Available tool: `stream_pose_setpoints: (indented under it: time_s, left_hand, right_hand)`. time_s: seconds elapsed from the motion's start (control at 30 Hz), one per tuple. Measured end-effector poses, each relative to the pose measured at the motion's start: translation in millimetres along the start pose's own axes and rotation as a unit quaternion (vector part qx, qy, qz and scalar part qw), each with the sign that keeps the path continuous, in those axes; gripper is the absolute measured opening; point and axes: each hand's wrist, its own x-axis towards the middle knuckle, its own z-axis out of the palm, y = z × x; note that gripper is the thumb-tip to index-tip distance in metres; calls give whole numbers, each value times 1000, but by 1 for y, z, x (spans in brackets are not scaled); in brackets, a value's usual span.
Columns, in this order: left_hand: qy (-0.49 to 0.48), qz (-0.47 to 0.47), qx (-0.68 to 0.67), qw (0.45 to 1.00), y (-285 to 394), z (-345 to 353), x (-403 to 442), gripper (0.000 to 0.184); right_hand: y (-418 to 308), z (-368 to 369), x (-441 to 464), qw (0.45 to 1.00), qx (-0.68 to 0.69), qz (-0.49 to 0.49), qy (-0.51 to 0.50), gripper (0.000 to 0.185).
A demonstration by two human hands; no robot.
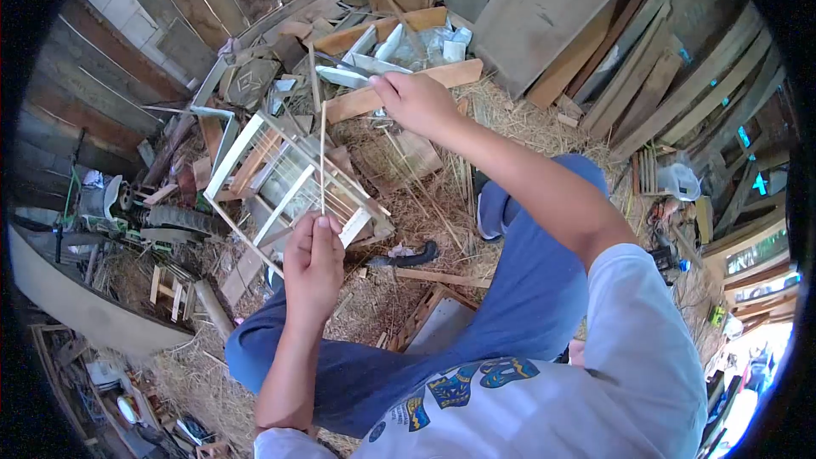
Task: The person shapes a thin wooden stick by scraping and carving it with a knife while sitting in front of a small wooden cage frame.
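My left hand (314,259) pinches the lower end of a thin wooden stick (323,149), which stands out away from me. My right hand (416,102) is closed around a knife, its handle mostly hidden in the fist. The dark knife blade (342,65) points left, beyond the stick's far end; I cannot tell whether they touch. Behind the stick and my left hand is a wooden frame (246,157) with thin parallel rods, like a small cage. On the ground between my legs lies a dark curved object (410,257), possibly a sheath or handle.
A wooden box (361,102) with white pieces inside stands ahead. Boards (552,17) lean at the right back. Left are a wheeled machine (183,225) and a long pale panel (93,306). Straw (195,382) and wood scraps cover the ground around my legs.
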Motion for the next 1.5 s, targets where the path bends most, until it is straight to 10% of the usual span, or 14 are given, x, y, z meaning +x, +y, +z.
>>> stream_pose_setpoints:
  time_s: [0.37,0.5,0.7,1.17,1.33,1.5]
  left_hand:
    - [-7,44,38,998,-18,-10,15,24]
    - [41,94,105,989,-22,-4,21,24]
    - [-15,8,66,998,-3,1,4,25]
    - [11,24,-7,1000,-15,-12,17,19]
    - [4,43,-11,999,-13,-17,13,21]
    - [-2,14,-22,1000,4,-16,10,23]
  right_hand:
    - [-64,4,-71,959,12,-274,-75,33]
    - [-55,1,-62,959,-26,-267,-88,36]
    - [25,-6,13,999,-25,14,-21,48]
    - [-65,-1,-69,960,-3,-265,-91,30]
    - [-13,0,-12,998,-25,-43,-36,37]
    - [-5,-11,-4,999,19,-41,-7,39]
